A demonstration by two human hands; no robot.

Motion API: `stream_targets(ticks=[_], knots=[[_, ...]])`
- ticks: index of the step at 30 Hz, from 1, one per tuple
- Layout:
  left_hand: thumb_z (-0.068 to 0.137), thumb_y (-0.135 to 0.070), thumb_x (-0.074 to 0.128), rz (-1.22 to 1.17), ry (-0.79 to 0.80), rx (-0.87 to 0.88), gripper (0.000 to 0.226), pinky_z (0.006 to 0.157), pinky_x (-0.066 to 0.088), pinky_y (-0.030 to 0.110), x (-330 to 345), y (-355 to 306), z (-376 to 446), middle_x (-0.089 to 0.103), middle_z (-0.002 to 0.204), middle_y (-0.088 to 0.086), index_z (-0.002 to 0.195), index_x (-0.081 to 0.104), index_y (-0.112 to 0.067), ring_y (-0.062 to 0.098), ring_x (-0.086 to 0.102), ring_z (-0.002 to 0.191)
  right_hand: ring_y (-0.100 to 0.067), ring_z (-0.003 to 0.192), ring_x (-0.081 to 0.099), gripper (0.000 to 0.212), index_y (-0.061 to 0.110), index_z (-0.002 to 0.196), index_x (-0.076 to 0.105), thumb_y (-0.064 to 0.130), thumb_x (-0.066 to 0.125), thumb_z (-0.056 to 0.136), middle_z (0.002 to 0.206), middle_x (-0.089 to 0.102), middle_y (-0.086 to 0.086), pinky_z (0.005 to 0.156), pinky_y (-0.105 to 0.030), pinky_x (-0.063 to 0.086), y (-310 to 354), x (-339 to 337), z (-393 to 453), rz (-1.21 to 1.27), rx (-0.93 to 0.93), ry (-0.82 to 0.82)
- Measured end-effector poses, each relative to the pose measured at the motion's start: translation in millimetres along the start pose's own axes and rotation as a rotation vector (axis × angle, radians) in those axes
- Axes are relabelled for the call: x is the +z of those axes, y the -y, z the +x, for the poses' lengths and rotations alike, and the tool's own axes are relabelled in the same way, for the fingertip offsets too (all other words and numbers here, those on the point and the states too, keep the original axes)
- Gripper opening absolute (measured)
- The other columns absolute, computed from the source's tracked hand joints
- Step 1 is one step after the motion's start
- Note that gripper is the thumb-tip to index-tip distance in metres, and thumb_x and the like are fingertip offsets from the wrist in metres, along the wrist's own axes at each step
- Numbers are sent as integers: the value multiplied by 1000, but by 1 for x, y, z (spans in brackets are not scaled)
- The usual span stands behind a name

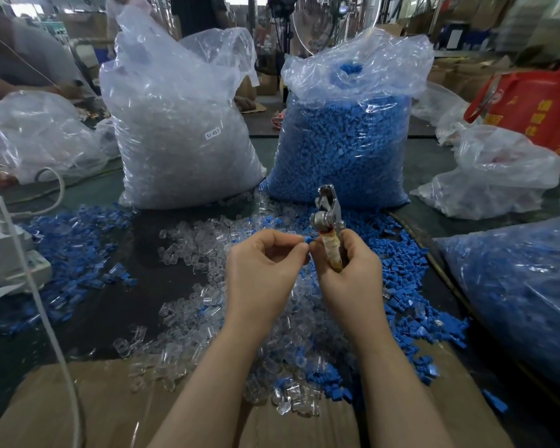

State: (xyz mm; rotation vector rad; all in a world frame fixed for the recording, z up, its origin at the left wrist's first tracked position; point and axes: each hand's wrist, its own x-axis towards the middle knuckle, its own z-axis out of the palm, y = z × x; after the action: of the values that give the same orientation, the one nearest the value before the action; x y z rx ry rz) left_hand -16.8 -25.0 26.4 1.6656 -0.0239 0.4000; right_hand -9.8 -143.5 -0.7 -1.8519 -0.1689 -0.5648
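I see the right hand (pixel 346 270) wrapped around the taped handle of a metal plier tool (pixel 327 218), held upright over loose clear and blue pieces on the table (pixel 110 305). The left hand (pixel 262 270) pinches a small blue piece (pixel 308 239) at its fingertips, just beside the tool's handle.

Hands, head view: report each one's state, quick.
Left hand: closed, pinching a small blue plastic piece at its fingertips.
Right hand: closed, gripping the metal tool by its wrapped handle.
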Motion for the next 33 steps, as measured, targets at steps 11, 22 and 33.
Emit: stream_targets(ticks=[11,22,33], knots=[[79,-7,79,39,-36,19,17,68,60,27,-2,8,3,73,70,-6,73,71,-20,13,72,69,-19,60,52,4,15,89,63,14,64,93,70,62,2,56,-32,45,1,-3,0,73,81,125],[85,3,70,-274,-16,-55,9,64,53,15,-13,10,10,73,72,3,85,68,-6,13,72,68,-24,80,63,12,23,90,64,30,65,81,80,67,2,76,-46,53,-6,-19,3,-12,204,337],[86,2,68,-263,32,11,11,66,53,15,-16,10,9,72,71,-3,84,67,-9,7,69,68,-8,65,55,17,31,90,60,32,60,73,74,62,18,66,-36,48,-8,-15,2,-55,202,441]])
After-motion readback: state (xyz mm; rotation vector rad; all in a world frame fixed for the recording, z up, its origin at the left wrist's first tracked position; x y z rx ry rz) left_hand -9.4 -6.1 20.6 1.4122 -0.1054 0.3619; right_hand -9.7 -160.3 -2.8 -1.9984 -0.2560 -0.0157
